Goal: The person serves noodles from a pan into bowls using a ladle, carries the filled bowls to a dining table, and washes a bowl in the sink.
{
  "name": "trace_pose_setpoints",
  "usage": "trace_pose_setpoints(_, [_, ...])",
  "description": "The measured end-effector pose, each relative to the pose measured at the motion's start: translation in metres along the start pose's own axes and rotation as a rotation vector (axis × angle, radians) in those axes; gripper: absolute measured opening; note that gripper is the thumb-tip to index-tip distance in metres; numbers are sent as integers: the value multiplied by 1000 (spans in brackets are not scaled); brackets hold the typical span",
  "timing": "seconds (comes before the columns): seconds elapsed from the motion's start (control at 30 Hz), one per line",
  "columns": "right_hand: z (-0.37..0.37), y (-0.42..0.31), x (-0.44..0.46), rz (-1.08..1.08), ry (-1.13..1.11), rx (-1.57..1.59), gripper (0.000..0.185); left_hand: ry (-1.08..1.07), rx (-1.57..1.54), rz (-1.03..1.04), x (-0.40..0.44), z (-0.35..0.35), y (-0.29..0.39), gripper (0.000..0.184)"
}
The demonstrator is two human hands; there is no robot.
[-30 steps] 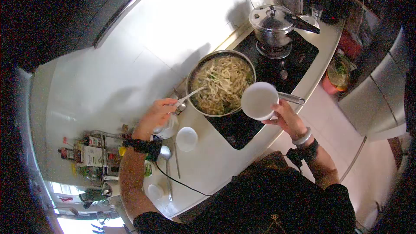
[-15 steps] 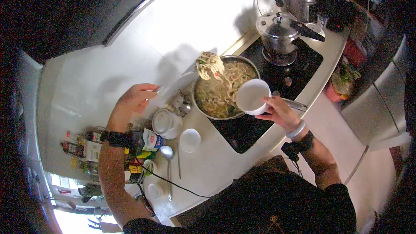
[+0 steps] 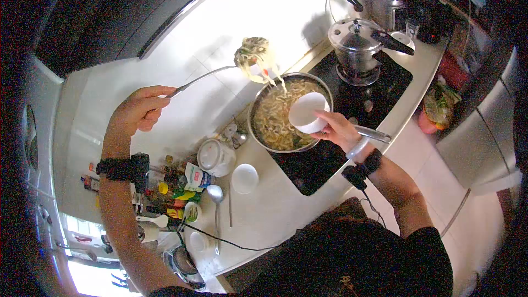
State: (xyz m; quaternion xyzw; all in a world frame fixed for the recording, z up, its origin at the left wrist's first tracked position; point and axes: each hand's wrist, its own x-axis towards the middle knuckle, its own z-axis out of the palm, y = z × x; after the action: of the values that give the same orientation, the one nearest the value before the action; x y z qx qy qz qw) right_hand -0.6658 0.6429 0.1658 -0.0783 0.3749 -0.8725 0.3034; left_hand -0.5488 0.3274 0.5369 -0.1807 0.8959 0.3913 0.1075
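Note:
My left hand (image 3: pixel 140 110), raised at the left, is closed round the end of a long-handled metal utensil (image 3: pixel 201 78). Noodles (image 3: pixel 256 58) with bits of green and red are heaped on its far end, hiding the head's shape, and strands hang down. Below them, a metal pan (image 3: pixel 251 121) on the stove holds more noodles in broth. My right hand (image 3: pixel 336 131) grips a small white bowl (image 3: pixel 307 111) by its rim, tilted over the right side of the pan. The pan's handle (image 3: pixel 373 133) extends to the right, partly behind that hand.
A pressure cooker (image 3: pixel 356 44) sits on the far burner of the black cooktop (image 3: pixel 308 175). On the counter are a lidded white pot (image 3: pixel 214 157), a white bowl (image 3: pixel 245 179), a ladle (image 3: pixel 216 203), a chopstick-like stick (image 3: pixel 231 209) and seasoning packets (image 3: pixel 196 177). A black cable (image 3: pixel 236 243) crosses the front.
My left hand has moved up and left, lifting the noodle-laden utensil higher above the pan. My right hand has shifted the bowl slightly left and up.

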Motion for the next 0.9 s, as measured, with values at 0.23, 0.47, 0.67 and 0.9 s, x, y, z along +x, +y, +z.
trace_pose_setpoints(0.23, [17, 1, 19, -97, -44, 85, 39, -58, 20, 5, 0, 32, -15, 37])
trace_pose_setpoints(0.47, [44, -17, 12, -86, 38, 97, 29, 34, 160, 108, 21, 97, -65, 35])
trace_pose_setpoints(0.67, [52, -26, 1, -78, 10, 118, 19, 39, 158, 317, 26, 123, -101, 39])
trace_pose_setpoints(0.9, [11, 2, 12, -154, -75, 103, 31, 329, 617, 498, 1, 145, -94, 35])
